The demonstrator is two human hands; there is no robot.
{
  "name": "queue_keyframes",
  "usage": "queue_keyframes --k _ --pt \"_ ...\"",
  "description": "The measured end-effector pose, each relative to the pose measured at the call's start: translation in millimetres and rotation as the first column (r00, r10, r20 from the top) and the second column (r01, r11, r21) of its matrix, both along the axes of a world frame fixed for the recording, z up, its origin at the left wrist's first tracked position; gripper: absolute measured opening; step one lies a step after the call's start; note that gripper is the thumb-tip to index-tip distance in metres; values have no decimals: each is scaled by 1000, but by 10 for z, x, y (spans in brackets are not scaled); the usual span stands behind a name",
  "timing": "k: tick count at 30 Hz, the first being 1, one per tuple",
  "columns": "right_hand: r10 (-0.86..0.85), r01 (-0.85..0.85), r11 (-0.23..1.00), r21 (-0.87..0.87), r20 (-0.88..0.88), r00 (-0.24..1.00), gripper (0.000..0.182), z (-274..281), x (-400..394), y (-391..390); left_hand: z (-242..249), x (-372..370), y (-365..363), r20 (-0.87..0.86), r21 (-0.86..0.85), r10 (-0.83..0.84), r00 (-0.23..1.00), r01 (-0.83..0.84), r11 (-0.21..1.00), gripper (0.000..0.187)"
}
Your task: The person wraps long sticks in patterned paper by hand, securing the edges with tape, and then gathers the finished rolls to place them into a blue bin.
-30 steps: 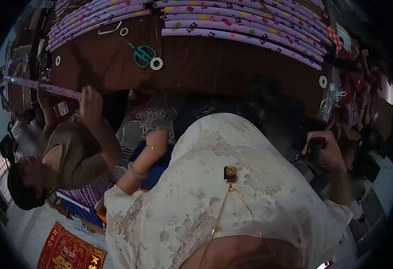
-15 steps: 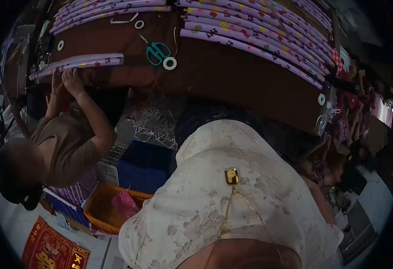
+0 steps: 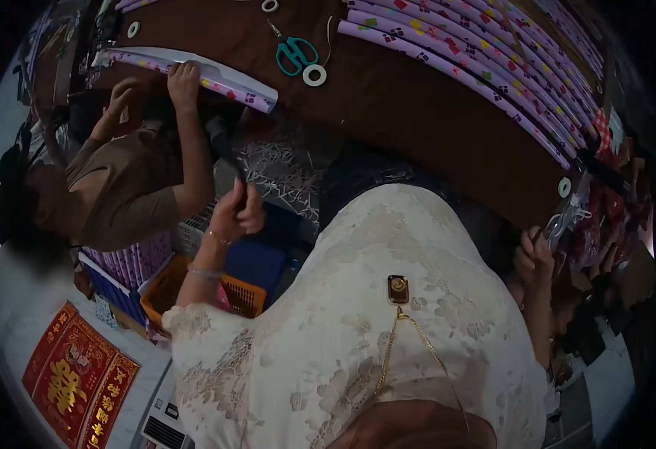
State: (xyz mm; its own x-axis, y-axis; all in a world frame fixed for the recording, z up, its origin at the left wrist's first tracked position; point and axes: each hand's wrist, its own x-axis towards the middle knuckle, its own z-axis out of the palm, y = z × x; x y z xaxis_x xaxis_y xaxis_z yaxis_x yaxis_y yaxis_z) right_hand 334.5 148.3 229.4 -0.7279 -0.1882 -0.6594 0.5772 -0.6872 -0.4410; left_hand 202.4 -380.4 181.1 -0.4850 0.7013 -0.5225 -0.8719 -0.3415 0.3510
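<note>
My left hand [image 3: 240, 213] is raised beside my lap, its fingers curled round a long, narrow dark object [image 3: 232, 168] that points up toward the table. My right hand [image 3: 534, 258] is by the table's right corner with its fingers curled in; what they hold, if anything, I cannot tell. Close to it, a bundle of clear looped strips [image 3: 567, 217] lies at the corner. Beyond my left hand, a co-worker's hand [image 3: 184, 78] presses on a purple patterned paper roll [image 3: 223, 88] at the table edge.
Teal-handled scissors [image 3: 294, 56] and a white tape roll [image 3: 314, 75] lie on the brown tabletop [image 3: 418, 105]. Several purple rolls [image 3: 455, 71] line its far side. Paper shreds [image 3: 283, 176], a blue bin [image 3: 257, 262] and an orange basket [image 3: 242, 295] are below on the left.
My left hand has come into view with the dark object. My right hand shows at the right corner. The table has shifted right in view, and the co-worker's paper roll is turned differently.
</note>
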Motion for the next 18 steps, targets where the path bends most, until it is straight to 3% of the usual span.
queue_keyframes --k 1,3,5,7,9,10,11,13,15,17,18 --pt "-92 84 995 -49 -184 979 21 -133 26 -59 22 -111 265 -131 -3 3 991 -3 1000 48" --pt "-189 179 982 -65 -205 960 20 -430 -50 -162 -50 -211 803 -246 -105 -59 967 34 994 42" --pt "-176 192 980 59 -214 961 18 -532 -266 -413 46 -272 1537 -449 -421 -157 880 -53 906 32" --pt "-31 79 988 136 -323 946 20 -623 -500 -566 13 -456 1829 -258 -307 -178 950 94 947 27" --pt "52 7 957 290 -196 979 23 -690 -596 -629 -215 -407 2007 -262 -251 -231 937 165 954 28" --pt "127 -40 912 408 -189 974 26 -681 -652 -664 -269 -422 2067 -316 -359 -343 884 223 906 30" --pt "115 -19 911 412 -210 971 26 -589 -730 -664 -304 -465 2104 -336 -361 -354 873 228 904 30" --pt "133 -99 885 455 -43 990 30 -318 -796 -635 -293 -515 2140 -465 -381 -402 789 232 895 31" --pt "68 -28 900 435 -75 995 30 -336 -818 -607 -215 -629 2203 -409 -391 -376 832 213 895 34" --pt "42 -18 954 300 -74 996 30 -421 -853 -629 -184 -749 2267 -64 -317 -390 919 352 881 37" --pt "60 -33 979 202 -131 990 31 -504 -863 -648 -185 -755 2325 -67 -319 -410 910 369 873 37"
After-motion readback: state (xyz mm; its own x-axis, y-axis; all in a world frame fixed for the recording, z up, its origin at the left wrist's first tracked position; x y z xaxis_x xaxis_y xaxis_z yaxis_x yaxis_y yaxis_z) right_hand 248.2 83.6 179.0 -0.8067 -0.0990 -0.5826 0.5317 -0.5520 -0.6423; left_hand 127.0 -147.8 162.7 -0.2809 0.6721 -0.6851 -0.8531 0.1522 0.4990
